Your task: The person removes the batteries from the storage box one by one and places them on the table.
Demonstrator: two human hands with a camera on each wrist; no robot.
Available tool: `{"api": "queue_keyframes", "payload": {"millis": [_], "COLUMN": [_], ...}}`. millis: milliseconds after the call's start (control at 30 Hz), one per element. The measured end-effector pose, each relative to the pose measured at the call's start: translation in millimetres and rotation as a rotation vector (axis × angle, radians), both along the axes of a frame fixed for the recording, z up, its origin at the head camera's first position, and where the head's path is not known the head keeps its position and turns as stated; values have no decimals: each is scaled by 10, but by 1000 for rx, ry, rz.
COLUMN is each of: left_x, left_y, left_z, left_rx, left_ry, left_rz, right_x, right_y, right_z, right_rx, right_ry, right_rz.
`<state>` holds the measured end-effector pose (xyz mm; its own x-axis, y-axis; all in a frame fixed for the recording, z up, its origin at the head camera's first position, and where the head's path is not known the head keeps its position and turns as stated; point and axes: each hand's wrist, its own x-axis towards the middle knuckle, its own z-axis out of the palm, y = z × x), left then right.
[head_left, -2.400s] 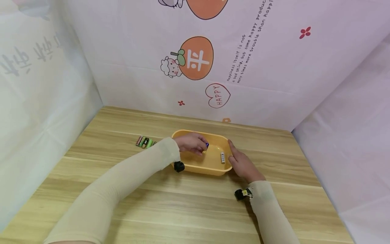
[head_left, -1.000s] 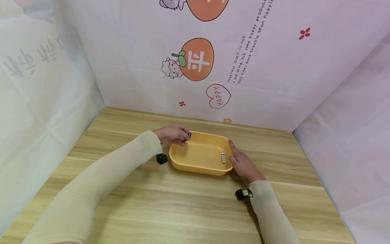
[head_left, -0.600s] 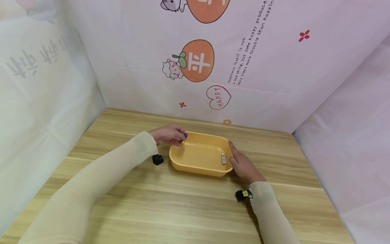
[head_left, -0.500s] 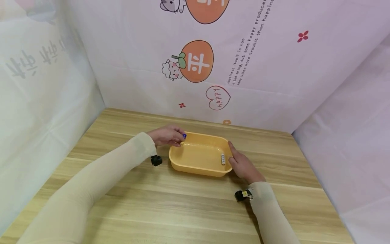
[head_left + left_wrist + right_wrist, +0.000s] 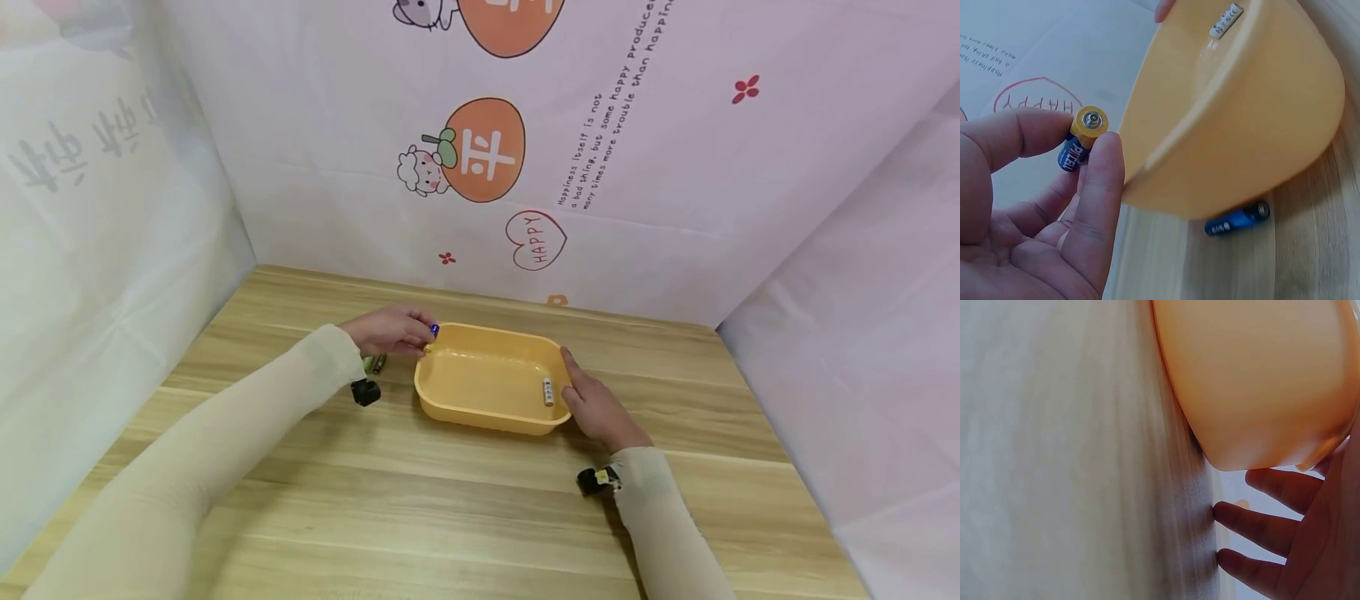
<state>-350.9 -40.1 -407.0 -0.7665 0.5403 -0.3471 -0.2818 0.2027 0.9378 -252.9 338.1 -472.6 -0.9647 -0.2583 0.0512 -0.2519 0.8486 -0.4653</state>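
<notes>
My left hand [image 5: 392, 330] pinches a blue-and-gold battery [image 5: 1077, 139] between thumb and fingertips, close to the left end of a yellow plastic basin [image 5: 495, 421]. In the left wrist view the battery's gold end with its metal button faces the camera. A white battery [image 5: 547, 392] lies inside the basin near its right end. My right hand [image 5: 600, 410] holds that end, thumb over the rim and inside. In the right wrist view its other fingers [image 5: 1260, 528] spread beyond the outer wall.
A blue battery [image 5: 1238, 219] lies on the wooden table [image 5: 450, 508] beside the basin's wall. In the head view, green and dark batteries [image 5: 377, 363] show partly behind the left wrist. Printed white cloth walls [image 5: 637, 250] enclose the table.
My left hand has carried the blue-and-gold battery leftward from over the basin's middle to its left end. A few batteries show again beside the left wrist. The right hand stays on the basin.
</notes>
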Motion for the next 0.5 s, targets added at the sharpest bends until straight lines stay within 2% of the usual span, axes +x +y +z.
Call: {"api": "queue_keyframes", "payload": {"millis": [100,267,500], "left_x": [15,36,-8], "left_y": [-80,-180,-293], "left_z": [-25,-51,-56], "left_rx": [0,-27,-33], "left_ry": [6,1,29], "left_rz": [-3,26,45], "right_x": [0,2,-3], "right_y": [-10,-13,-7], "right_z": [-10,-17,6], "right_rx": [-1,-6,8], "right_ry": [-7,-21,6], "right_rz": [3,0,8]}}
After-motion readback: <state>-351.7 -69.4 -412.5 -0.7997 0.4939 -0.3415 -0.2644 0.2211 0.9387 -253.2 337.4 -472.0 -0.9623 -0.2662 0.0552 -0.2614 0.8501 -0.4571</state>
